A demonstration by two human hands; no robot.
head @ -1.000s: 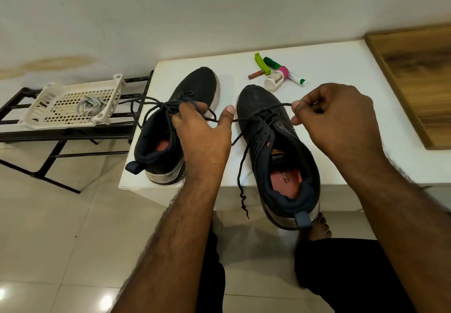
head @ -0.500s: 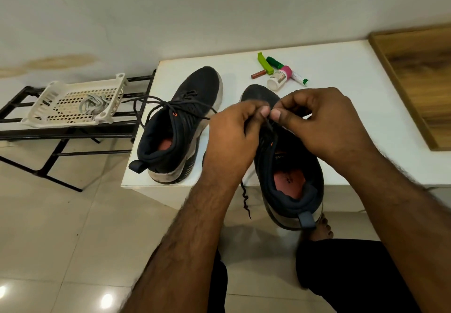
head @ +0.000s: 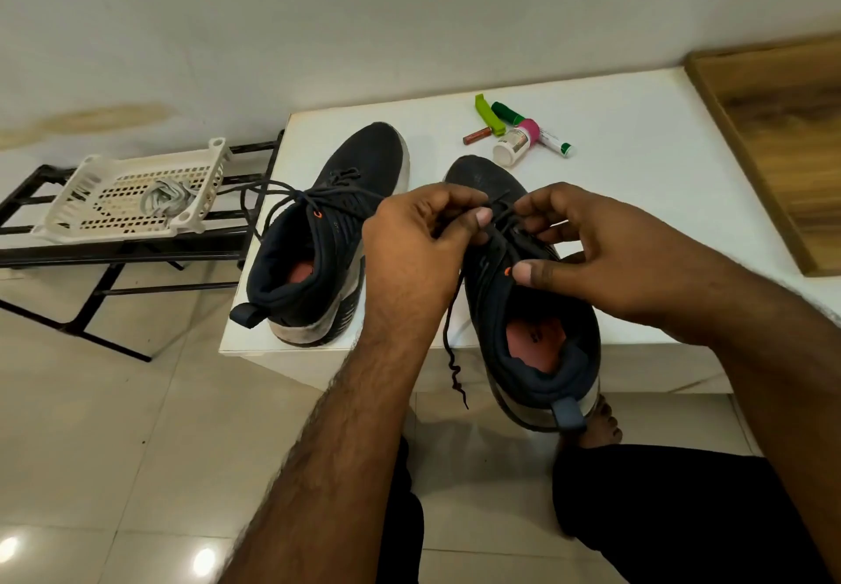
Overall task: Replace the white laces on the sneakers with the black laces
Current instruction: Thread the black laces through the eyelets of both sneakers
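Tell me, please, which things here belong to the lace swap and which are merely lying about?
Job:
left dark fabric sneaker
right dark fabric sneaker
thin black lace, pinched by left hand and right hand
pale removed laces
white perforated plastic basket

Lying about:
lime-green plastic clip
small white bottle
green-capped tube
small brown stick

Single head-worn wide-angle view, looked forward and down from above seated person's lap. Close on both hands (head: 523, 242), which filled centre frame over white bench (head: 637, 164). Wall closed off top, tiled floor (head: 113, 424) ran along bottom, edges bowed by lens. No second view shared scene.
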